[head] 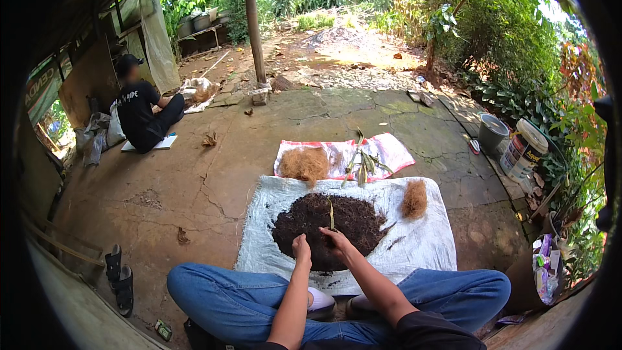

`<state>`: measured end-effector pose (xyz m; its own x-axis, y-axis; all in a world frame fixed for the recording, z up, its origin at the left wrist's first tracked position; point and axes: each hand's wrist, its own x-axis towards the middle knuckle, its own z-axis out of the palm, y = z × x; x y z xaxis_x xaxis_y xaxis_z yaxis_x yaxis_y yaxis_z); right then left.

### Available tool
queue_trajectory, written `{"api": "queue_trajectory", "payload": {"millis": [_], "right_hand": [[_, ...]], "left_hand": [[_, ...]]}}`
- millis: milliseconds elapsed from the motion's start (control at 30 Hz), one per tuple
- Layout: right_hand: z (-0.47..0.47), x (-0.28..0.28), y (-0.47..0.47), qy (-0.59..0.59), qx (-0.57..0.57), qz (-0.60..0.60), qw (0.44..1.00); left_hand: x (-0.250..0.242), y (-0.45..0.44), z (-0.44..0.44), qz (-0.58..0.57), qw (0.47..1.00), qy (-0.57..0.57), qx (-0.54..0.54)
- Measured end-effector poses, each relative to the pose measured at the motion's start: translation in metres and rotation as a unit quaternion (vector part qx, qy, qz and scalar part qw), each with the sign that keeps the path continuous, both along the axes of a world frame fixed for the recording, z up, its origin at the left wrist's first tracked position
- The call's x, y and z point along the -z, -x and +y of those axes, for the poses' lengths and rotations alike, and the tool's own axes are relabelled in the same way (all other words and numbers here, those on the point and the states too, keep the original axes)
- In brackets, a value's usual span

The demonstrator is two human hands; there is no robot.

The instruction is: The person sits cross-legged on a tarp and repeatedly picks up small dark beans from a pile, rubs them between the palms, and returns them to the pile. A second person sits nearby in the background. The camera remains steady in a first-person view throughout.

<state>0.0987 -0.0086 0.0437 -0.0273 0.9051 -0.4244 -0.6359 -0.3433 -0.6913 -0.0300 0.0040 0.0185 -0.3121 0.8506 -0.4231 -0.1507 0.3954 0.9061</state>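
Observation:
A mound of dark soil [311,209] lies on a white woven plastic sack [432,248] before my crossed legs. My left hand [302,248] is over the near left part of the mound, its fingers curled; whether they hold anything cannot be told. Over the middle, my right hand [336,240] has its thumb and fingers around the lower end of a narrow, upright plant cutting [332,214], with dark matter below its fingers. A clump of brown fibre [414,199] rests at the sack's right. Beyond, a red-edged sheet [335,147] bears more fibre [305,164] and several long green leaves [362,165].
Another person [138,107] sits at the left by a white sack. A grey bucket [492,132] and a paint pail [524,150] stand at the right. Black sandals [120,279] lie at the lower left; a container of wrappers [545,270] is at the lower right.

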Motion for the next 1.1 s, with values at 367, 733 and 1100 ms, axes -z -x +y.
{"api": "queue_trajectory", "payload": {"millis": [367,733,1100], "right_hand": [[0.010,0.015,-0.002,0.063,-0.032,0.058,0.996],[-0.005,-0.020,0.008,0.051,-0.002,-0.136,0.989],[-0.009,-0.011,0.009,0.039,-0.007,-0.121,0.992]], "left_hand": [[0.019,0.002,0.007,-0.021,1.000,-0.004,0.022],[0.014,0.001,0.003,-0.017,0.999,-0.019,0.020],[0.011,0.000,0.000,-0.010,0.999,0.002,0.051]]}}
